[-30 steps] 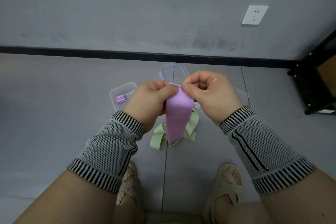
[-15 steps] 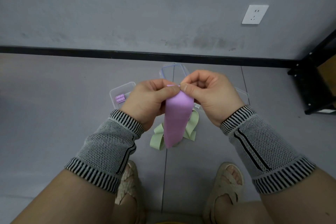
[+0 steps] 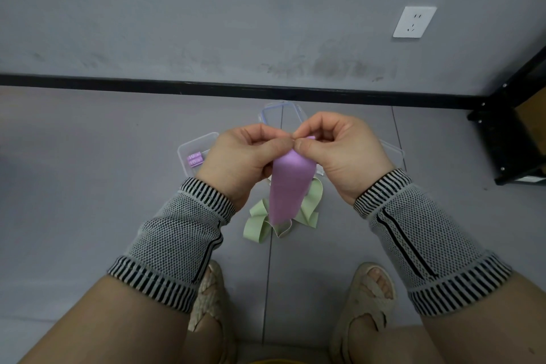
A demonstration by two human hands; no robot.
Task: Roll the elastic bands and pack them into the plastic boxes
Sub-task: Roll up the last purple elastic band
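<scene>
Both grips, left hand [image 3: 240, 161] and right hand [image 3: 342, 154], pinch purple band [image 3: 291, 186]; boxed roll [image 3: 195, 159] reads "10"

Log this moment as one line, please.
phase: rolling start | left hand + right hand: pinch purple band top | green band: floor | plastic box: open

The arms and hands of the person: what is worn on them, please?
Each forearm wears a grey mesh-knit sleeve, the left sleeve and the right sleeve, with black-and-white striped cuffs at both ends and a thin black line along its length. The left hand and right hand are bare: no gloves or rings visible.
</scene>
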